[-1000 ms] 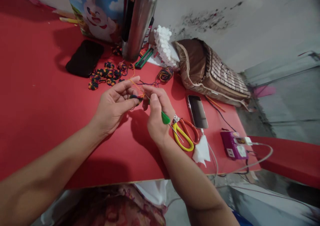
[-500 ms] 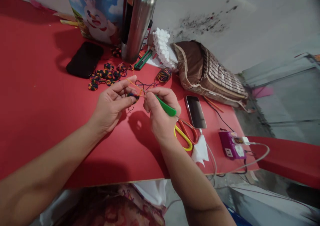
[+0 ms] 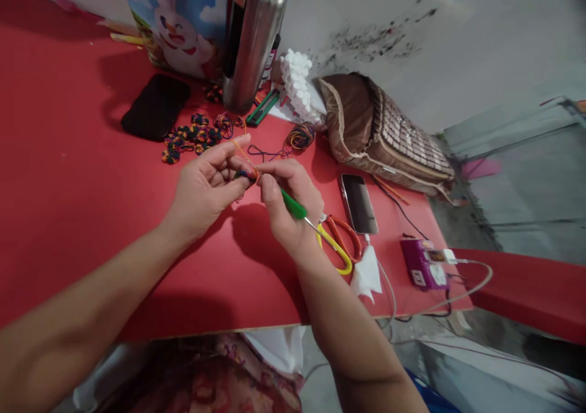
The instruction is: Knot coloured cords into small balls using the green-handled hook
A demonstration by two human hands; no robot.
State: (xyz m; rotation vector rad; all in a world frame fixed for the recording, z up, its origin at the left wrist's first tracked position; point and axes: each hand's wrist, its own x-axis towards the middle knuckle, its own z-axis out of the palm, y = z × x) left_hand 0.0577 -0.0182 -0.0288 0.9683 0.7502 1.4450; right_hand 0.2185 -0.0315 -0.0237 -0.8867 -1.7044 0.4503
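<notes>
Green-handled tool [image 3: 293, 204] gripped in my right hand [image 3: 281, 215] between thumb and fingers, front end hidden near the dark yarn piece [image 3: 243, 175]. My left hand [image 3: 204, 187] pinches that piece, orange thread [image 3: 242, 152] crossing its index finger. Both hands above the red table [image 3: 101, 218]. Yarn flowers [image 3: 196, 135] beyond my left, wound yarn [image 3: 301, 136] beyond my right, scissors [image 3: 341, 252] by the wrist.

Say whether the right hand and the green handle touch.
Touching: the head view shows the right hand gripping the green handle, no gap.
</notes>
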